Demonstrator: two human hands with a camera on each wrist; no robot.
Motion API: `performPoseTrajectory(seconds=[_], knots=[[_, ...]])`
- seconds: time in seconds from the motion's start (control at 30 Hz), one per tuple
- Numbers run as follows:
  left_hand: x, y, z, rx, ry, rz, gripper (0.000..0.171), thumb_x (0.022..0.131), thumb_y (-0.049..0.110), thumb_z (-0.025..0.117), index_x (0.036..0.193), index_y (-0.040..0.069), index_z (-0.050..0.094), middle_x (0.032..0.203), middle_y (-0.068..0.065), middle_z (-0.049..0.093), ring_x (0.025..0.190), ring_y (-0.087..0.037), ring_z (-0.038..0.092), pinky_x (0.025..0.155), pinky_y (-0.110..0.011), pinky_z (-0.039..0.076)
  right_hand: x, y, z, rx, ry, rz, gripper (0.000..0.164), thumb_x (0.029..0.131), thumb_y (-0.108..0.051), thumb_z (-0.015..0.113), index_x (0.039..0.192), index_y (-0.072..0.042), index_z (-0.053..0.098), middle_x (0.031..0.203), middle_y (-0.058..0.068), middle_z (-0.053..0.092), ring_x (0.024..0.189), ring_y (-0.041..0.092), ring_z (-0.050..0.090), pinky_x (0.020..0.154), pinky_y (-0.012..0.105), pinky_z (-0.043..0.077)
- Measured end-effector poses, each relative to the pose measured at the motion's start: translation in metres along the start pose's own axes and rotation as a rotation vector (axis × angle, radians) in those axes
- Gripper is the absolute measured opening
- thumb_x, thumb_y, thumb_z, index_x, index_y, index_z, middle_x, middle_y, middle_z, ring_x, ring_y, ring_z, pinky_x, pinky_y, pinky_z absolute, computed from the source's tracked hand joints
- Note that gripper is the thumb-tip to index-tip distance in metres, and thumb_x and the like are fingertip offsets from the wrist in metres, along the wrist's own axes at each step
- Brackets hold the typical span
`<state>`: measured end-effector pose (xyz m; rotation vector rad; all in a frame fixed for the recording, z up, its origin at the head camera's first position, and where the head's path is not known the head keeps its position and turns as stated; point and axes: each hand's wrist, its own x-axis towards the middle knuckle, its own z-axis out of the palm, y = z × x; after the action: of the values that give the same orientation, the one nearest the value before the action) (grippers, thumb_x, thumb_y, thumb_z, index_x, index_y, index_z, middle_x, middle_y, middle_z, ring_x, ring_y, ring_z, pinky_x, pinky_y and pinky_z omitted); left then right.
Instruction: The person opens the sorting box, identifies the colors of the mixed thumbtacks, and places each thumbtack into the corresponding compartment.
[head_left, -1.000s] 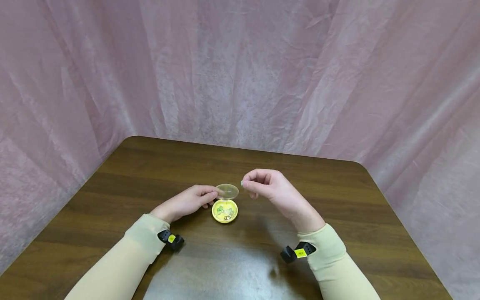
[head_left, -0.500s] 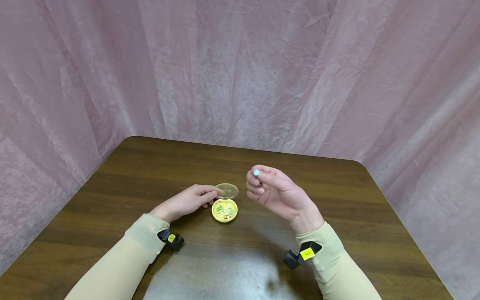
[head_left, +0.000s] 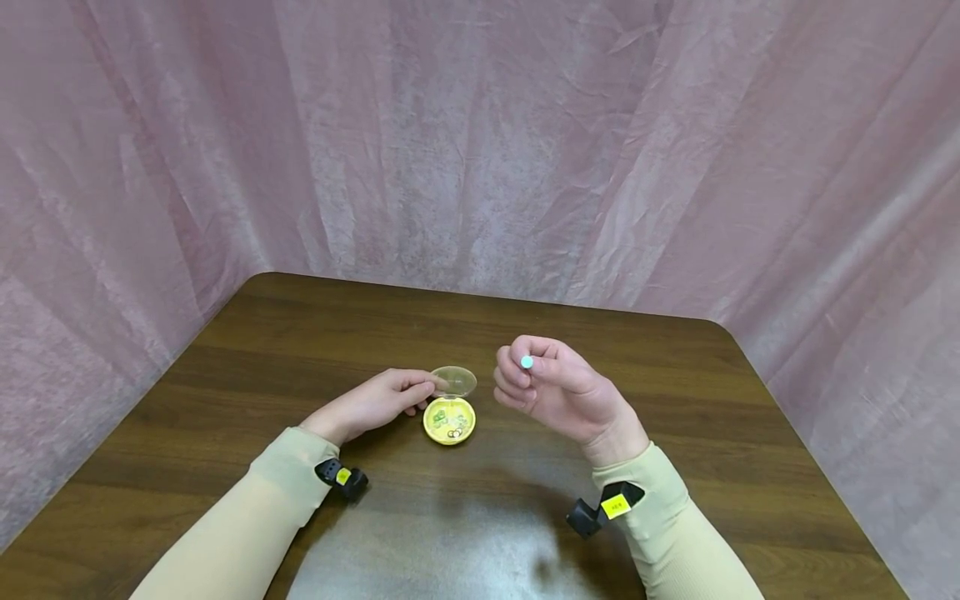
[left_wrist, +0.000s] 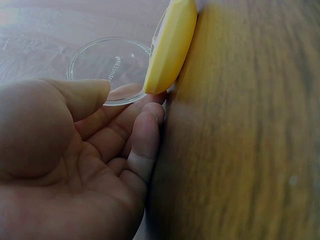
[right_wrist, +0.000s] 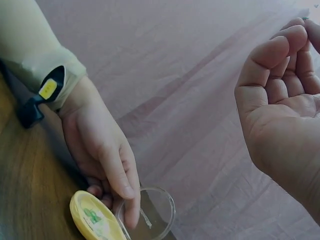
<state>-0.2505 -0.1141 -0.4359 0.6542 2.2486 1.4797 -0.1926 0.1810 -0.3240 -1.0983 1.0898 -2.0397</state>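
A small round yellow case (head_left: 449,441) lies on the table with its clear lid (head_left: 459,379) raised at the back. Green shapes and small ring-like items show inside the case, too small to name surely. My left hand (head_left: 375,406) pinches the lid's left edge between thumb and index finger; in the left wrist view the other fingers lie by the yellow case wall (left_wrist: 175,50). Off to the right, above the table, my right hand (head_left: 566,392) pinches a small pale-blue disc (head_left: 527,362) between thumb and index finger, the other fingers curled.
The brown wooden table (head_left: 645,367) has rounded far corners. Behind it hangs a pink curtain (head_left: 465,150). Black cameras sit on both wrists, the right one (head_left: 585,517) hanging low over the table.
My right hand has moved slightly right and turned palm up, so the disc's flat pale-blue face now shows; lately the disc dipped a little. My left hand and the case stay put.
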Motion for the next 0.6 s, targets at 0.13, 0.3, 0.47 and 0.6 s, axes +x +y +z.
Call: performPoseTrajectory(seconds=[0.13,0.3,0.47,0.6], knots=[[0.000,0.001,0.000,0.001,0.000,0.001,0.035,0.119,0.025,0.054,0.142,0.007,0.072,0.124,-0.007,0.072,0.105,-0.024,0.063,0.092,-0.040,0.053,-0.001,0.000,-0.004,-0.077,0.072,0.046,0.019,0.112,-0.011,0.057,0.102,-0.017,0.072,0.089,-0.003,0.052,0.075,0.016,0.038,0.077,0.028,0.034],[0.000,0.001,0.000,0.001,-0.004,0.012,0.034,0.119,0.024,0.053,0.141,0.007,0.073,0.123,-0.007,0.073,0.105,-0.025,0.063,0.092,-0.041,0.053,0.000,0.005,-0.010,-0.290,0.281,0.187,0.021,0.109,-0.002,0.056,0.102,-0.011,0.073,0.090,0.000,0.062,0.080,0.015,0.053,0.078,0.027,0.045],[-0.001,0.001,0.001,0.005,-0.003,0.015,0.035,0.119,0.025,0.053,0.141,0.006,0.073,0.124,-0.007,0.073,0.105,-0.024,0.063,0.092,-0.040,0.053,0.005,0.015,-0.014,-0.597,0.405,0.326,0.011,0.107,-0.009,0.070,0.108,0.001,0.072,0.087,0.003,0.061,0.083,0.017,0.057,0.079,0.031,0.049],[-0.001,0.001,0.001,0.004,-0.004,0.012,0.035,0.119,0.025,0.053,0.142,0.008,0.073,0.124,-0.006,0.073,0.106,-0.024,0.063,0.091,-0.037,0.053,0.008,0.024,-0.013,-0.840,0.463,0.388,0.014,0.106,-0.015,0.075,0.111,-0.001,0.077,0.089,0.003,0.067,0.085,0.017,0.060,0.080,0.035,0.051]])
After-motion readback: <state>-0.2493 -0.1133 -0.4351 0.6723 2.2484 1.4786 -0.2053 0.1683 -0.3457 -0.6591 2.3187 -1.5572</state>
